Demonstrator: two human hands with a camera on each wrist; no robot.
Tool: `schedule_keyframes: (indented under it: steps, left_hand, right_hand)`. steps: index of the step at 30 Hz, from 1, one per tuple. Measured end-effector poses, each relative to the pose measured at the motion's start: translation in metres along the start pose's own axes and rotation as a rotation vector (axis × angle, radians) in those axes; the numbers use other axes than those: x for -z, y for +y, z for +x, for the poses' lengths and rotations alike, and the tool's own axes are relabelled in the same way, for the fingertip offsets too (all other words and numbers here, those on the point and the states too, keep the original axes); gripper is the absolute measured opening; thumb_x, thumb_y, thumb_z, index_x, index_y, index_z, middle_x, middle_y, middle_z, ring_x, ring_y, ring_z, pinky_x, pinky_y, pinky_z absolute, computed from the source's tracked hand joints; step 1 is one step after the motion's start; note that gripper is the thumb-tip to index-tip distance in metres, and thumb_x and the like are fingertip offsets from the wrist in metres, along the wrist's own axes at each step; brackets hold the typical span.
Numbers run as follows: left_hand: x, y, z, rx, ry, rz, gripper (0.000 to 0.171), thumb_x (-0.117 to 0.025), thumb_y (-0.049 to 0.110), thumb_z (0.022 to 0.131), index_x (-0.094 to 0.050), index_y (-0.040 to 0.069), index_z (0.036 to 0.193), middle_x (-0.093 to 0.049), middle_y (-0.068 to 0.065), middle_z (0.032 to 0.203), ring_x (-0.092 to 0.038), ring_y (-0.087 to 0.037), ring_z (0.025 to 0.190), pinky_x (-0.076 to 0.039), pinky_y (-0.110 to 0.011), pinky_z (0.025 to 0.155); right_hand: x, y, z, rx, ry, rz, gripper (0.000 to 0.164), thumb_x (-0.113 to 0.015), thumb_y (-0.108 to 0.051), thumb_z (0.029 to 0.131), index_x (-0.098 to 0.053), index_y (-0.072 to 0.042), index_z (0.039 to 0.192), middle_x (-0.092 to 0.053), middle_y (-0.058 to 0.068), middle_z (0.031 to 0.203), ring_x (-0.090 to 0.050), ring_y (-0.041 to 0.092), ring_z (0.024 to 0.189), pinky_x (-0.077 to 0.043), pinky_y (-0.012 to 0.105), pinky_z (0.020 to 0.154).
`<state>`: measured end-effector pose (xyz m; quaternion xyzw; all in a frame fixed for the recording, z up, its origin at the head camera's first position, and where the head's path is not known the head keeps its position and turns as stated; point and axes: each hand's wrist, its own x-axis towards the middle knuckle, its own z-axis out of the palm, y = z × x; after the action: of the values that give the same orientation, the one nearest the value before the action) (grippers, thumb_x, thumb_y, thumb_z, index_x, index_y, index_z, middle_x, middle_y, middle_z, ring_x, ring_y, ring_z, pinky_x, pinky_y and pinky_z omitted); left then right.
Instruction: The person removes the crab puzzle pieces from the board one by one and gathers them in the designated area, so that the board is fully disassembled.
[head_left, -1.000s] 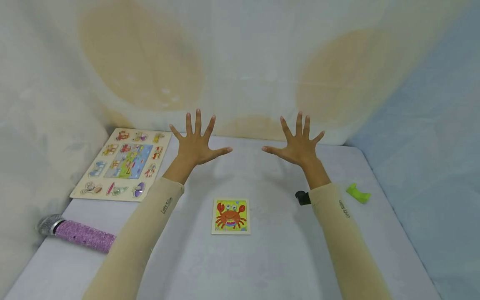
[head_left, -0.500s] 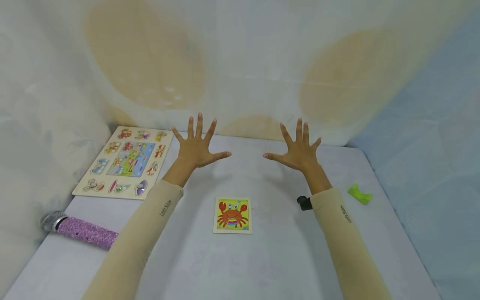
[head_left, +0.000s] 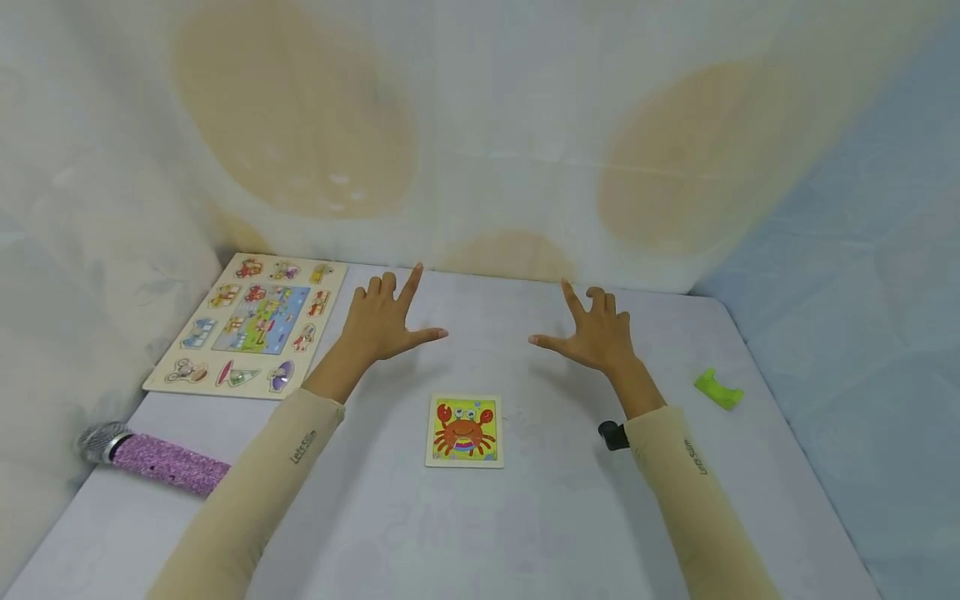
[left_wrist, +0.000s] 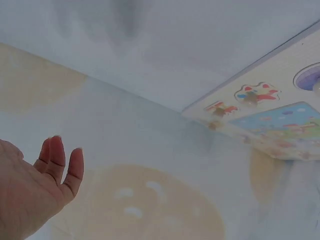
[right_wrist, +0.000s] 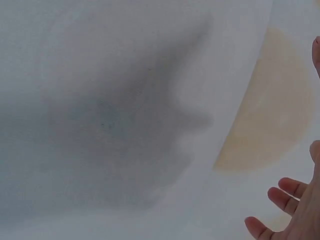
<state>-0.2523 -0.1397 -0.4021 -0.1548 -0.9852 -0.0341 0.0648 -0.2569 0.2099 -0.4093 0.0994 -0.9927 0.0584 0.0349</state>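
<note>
In the head view my left hand is held above the far part of the table, right of a large wooden picture puzzle. Its thumb and index finger stretch out; the other fingers bend loosely, and nothing is in it. My right hand mirrors it on the other side, thumb and index finger spread, the rest partly bent, also holding nothing. Between the forearms, closer to me, lies a small square crab puzzle. The left wrist view catches part of the left hand and the big puzzle.
A purple glittery microphone lies at the left, partly behind the left sleeve. Right of the right forearm is a bright green piece. A black object shows at the right sleeve's cuff. Patterned cloth hangs behind the table.
Both hands have come down and a little toward me. Fingers that were spread straight are now partly bent, except the thumbs and index fingers. The things on the table stay put.
</note>
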Motion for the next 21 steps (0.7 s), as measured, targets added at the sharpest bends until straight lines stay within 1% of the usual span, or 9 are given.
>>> schedule_keyframes:
  steps: [6,9,12,16,21]
  left_hand:
    - [-0.015,0.004,-0.025,-0.051,-0.024,0.017,0.113,-0.049,0.086,0.078,-0.011,0.019,0.161,-0.046,-0.021,0.123,-0.047,-0.037,0.104,-0.041,-0.048,0.084]
    - [-0.022,0.006,-0.035,-0.075,-0.036,0.022,0.112,-0.05,0.085,0.078,-0.014,0.019,0.161,-0.048,-0.021,0.123,-0.048,-0.035,0.103,-0.041,-0.047,0.083]
    - [-0.027,0.008,-0.042,-0.088,-0.035,0.028,0.111,-0.051,0.085,0.078,-0.017,0.019,0.16,-0.05,-0.02,0.122,-0.048,-0.034,0.102,-0.041,-0.045,0.081]
    - [-0.032,0.01,-0.049,-0.088,-0.051,0.026,0.111,-0.051,0.085,0.078,-0.018,0.019,0.16,-0.05,-0.019,0.121,-0.048,-0.033,0.102,-0.04,-0.044,0.08]
    - [-0.041,0.01,-0.059,-0.092,-0.067,0.02,0.11,-0.052,0.085,0.077,-0.02,0.02,0.16,-0.05,-0.019,0.12,-0.047,-0.031,0.1,-0.038,-0.042,0.079]
  right_hand:
    - [-0.016,0.0,-0.015,0.01,-0.037,0.014,0.113,-0.056,-0.083,0.074,-0.016,-0.022,0.16,-0.038,0.027,0.14,-0.038,0.041,0.123,-0.044,0.057,0.082]
    - [-0.024,-0.001,-0.022,0.017,-0.055,0.012,0.113,-0.056,-0.083,0.074,-0.017,-0.021,0.16,-0.041,0.027,0.136,-0.04,0.039,0.12,-0.045,0.054,0.081]
    - [-0.029,-0.003,-0.028,0.03,-0.057,0.018,0.112,-0.058,-0.082,0.075,-0.02,-0.02,0.16,-0.044,0.027,0.132,-0.042,0.038,0.115,-0.045,0.053,0.08]
    - [-0.033,-0.006,-0.034,0.047,-0.062,0.032,0.11,-0.059,-0.08,0.075,-0.022,-0.021,0.159,-0.046,0.026,0.129,-0.043,0.037,0.113,-0.044,0.052,0.08]
    - [-0.039,-0.01,-0.04,0.067,-0.088,0.049,0.109,-0.058,-0.081,0.076,-0.021,-0.023,0.159,-0.045,0.024,0.129,-0.043,0.036,0.116,-0.043,0.053,0.083]
